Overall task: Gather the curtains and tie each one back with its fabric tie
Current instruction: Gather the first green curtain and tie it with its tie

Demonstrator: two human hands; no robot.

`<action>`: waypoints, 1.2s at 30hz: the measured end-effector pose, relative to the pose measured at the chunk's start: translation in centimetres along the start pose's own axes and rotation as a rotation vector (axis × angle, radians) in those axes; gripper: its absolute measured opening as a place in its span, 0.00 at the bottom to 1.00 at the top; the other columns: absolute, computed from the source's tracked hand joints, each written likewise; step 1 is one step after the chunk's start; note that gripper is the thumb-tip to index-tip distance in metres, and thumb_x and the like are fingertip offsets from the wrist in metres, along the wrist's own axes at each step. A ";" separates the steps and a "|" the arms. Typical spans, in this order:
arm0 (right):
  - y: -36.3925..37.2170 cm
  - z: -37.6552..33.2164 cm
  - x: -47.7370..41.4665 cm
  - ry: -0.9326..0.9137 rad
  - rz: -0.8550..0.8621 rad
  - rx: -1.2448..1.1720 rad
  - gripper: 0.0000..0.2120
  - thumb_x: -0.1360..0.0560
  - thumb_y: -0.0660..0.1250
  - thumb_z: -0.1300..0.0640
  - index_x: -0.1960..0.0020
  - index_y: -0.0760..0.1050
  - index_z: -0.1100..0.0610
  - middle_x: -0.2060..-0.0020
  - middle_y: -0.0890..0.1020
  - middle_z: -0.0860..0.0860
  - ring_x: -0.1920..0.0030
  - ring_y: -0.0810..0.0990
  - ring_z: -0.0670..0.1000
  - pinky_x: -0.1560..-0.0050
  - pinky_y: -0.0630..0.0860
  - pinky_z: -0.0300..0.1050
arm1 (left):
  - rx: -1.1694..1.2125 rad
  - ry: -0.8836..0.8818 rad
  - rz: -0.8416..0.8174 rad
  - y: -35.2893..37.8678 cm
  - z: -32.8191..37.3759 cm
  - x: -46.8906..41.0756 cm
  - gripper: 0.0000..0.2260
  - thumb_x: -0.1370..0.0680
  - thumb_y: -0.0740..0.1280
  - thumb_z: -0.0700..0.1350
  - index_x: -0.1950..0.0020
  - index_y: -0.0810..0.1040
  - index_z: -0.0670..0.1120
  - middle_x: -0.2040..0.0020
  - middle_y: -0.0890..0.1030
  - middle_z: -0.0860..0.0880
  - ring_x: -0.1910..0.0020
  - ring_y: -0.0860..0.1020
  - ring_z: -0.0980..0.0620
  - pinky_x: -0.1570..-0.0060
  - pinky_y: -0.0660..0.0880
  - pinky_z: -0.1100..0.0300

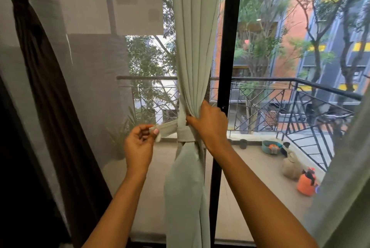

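While L hand [140, 143] pinches tie [170, 127] end btwn thumb & fingers, R hand [210, 125] grips bunched curtain [192, 47] just above wrap.

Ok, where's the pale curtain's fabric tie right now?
Head view, centre: the fabric tie wraps the gathered pale curtain left of the black door frame, its free end pinched by the left hand.

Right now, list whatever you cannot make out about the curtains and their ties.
Head view throughout.
The fabric tie: its other end and any knot lie behind the right hand.
Right hand's fingers: behind the pale green curtain it grips.
That curtain's top and hem: cut off by frame edges.
The curtain at the right edge: cut off, tied or not unclear.
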State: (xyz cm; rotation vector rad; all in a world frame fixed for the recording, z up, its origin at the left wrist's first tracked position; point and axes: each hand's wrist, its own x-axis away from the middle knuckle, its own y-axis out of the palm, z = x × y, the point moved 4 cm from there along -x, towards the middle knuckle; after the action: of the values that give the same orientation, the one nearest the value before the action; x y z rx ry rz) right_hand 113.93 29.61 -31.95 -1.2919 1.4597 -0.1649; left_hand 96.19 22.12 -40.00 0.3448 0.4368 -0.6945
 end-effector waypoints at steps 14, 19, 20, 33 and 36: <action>2.1 -0.1 -0.7 0.040 -0.187 -0.407 0.28 0.30 0.72 0.48 0.36 0.69 0.58 0.47 0.80 0.54 0.47 0.80 0.55 0.49 0.78 0.48 | 0.036 0.097 -0.363 3.2 4.8 2.3 0.12 0.26 0.71 0.36 0.53 0.79 0.53 0.59 0.82 0.59 0.59 0.80 0.60 0.55 0.79 0.63; 3.8 3.4 0.3 0.351 -0.572 -1.262 0.10 0.23 0.63 0.50 0.47 0.74 0.56 0.60 0.79 0.50 0.54 0.79 0.52 0.56 0.79 0.45 | -0.007 0.090 -0.497 3.4 3.7 2.2 0.14 0.24 0.70 0.37 0.52 0.83 0.58 0.52 0.84 0.54 0.51 0.82 0.52 0.47 0.79 0.46; 4.5 4.1 0.7 0.392 -0.593 -1.270 0.09 0.21 0.62 0.52 0.46 0.75 0.55 0.57 0.79 0.51 0.53 0.78 0.51 0.57 0.79 0.46 | -0.009 0.093 -0.524 3.5 3.5 2.0 0.14 0.24 0.70 0.38 0.52 0.84 0.59 0.51 0.83 0.54 0.51 0.82 0.51 0.46 0.79 0.44; 8.3 6.1 3.7 0.479 -0.572 -1.168 0.04 0.22 0.64 0.60 0.51 0.78 0.57 0.55 0.83 0.55 0.58 0.83 0.50 0.60 0.79 0.42 | -0.783 0.667 -0.879 5.0 5.1 -0.2 0.14 0.27 0.72 0.38 0.44 0.83 0.51 0.52 0.81 0.52 0.55 0.80 0.52 0.55 0.80 0.55; 8.1 5.5 4.5 0.493 -0.492 -1.182 0.04 0.23 0.64 0.63 0.52 0.78 0.58 0.59 0.83 0.54 0.64 0.83 0.47 0.64 0.79 0.41 | -1.015 1.079 -0.845 5.9 6.5 0.4 0.07 0.29 0.74 0.45 0.52 0.84 0.52 0.57 0.80 0.52 0.61 0.79 0.51 0.73 0.77 0.55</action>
State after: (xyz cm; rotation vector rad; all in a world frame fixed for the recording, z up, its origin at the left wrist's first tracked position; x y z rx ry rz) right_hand 114.32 32.30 -42.35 -2.7212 1.6587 0.1021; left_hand 102.20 23.22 -33.76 -0.5301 1.9399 -0.9512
